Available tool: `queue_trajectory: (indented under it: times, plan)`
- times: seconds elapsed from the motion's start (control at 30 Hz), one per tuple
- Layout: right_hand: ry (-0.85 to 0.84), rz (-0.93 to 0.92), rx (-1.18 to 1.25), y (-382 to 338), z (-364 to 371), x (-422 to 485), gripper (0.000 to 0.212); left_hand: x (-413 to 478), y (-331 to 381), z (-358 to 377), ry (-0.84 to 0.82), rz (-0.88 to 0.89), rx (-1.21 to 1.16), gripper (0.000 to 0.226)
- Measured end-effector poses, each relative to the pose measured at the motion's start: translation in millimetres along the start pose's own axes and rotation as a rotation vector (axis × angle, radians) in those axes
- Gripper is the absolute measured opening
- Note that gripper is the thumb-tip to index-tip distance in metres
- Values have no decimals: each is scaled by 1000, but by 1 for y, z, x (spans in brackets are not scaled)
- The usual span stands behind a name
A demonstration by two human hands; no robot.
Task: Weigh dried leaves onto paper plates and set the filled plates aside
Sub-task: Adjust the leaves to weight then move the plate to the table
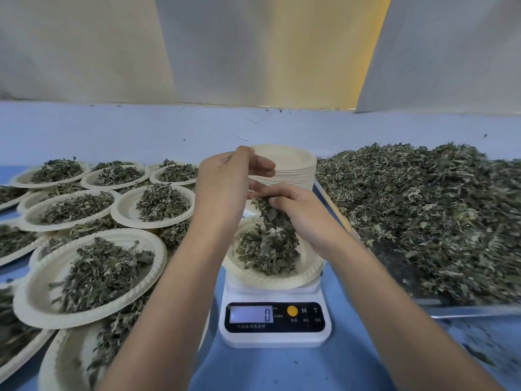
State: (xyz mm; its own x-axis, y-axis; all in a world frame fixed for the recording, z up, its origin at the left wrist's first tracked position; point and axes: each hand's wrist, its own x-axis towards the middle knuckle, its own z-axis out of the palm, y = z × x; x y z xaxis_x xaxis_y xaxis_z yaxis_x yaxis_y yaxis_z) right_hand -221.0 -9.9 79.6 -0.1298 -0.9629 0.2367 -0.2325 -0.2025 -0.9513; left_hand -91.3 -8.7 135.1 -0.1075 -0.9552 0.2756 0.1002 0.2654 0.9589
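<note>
Dried leaves point(267, 249) on weighing plate point(272, 282), hands point(225, 184) point(301, 215) above, filled plates point(31, 303) crowding left

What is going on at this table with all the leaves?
A person is portioning leaves by weight. Their right hand holds a clump of dried green leaves over the cream paper plate on the white digital scale, which reads 0. Their left hand hovers above. Filled paper plates lie left; the loose leaf heap lies right.

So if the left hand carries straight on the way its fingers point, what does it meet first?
Probably the stack of empty plates, right of the left hand and behind the scale; depth is unclear, so it might pass in front.
</note>
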Motion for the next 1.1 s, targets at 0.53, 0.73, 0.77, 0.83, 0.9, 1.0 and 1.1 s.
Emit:
queue_trajectory:
  times: [0.53, 0.73, 0.77, 0.83, 0.9, 1.0, 1.1]
  plan:
    - [148, -94, 52, -6, -1, -2, 21, 3, -5, 0, -6, -3, 40, 34]
    - [147, -28, 41, -4, -2, 1, 27, 4, -6, -1, -1, -9, 42, 35]
    - [140, -16, 60, -4, -3, 1, 29, 4, -6, -1, -1, -9, 41, 35]
    - [134, -28, 58, -4, -3, 1, 33, 4, -7, -1, -4, -7, 45, 35]
    - [138, -76, -18, -3, -3, 0, 39, 4, -7, -1, -8, -8, 47, 35]
    - [141, -81, -52, -1, -2, -1, 47, 4, -8, -1, -11, -10, 52, 35]
    - [151, -67, -66, 0, -3, -1, 44, 4, -8, -2, -10, -10, 55, 35]
